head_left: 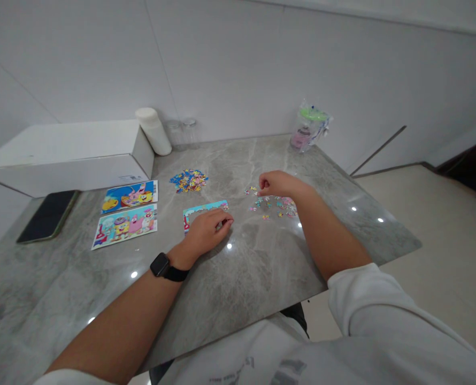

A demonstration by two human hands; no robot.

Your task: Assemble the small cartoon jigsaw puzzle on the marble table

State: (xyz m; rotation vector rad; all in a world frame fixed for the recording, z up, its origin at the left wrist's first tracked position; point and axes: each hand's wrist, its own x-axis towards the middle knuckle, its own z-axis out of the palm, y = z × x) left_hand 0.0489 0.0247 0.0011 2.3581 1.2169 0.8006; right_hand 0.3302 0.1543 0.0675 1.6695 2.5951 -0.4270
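- Nearest us is our white shirt [382,342], soft and creased, with both bare forearms reaching out over the grey marbled table [242,278], whose polished top throws back small ceiling lights.
- Our left hand [208,231], a black watch [160,265] on its wrist, rests palm-down on the partly built puzzle [206,209]. Its fingers are loosely bent and it grips nothing that we can see.
- Our right hand [276,184] hovers over the scattered pieces [276,206] with its fingertips drawn into a pinch. We cannot tell whether a piece sits between them.
- We judge the work to be early. Only a thin turquoise border strip shows beyond the left hand, and the heaped pile of pieces [189,180] lies apart and unsorted.
- Two flat, glossy cartoon pictures [128,211] lie side by side to the left. They may be finished puzzles or printed cards.
- Further off are a dark slab phone [47,215], a long matt white box [69,155], a white roll [154,131] and a clear plastic jug [308,128].
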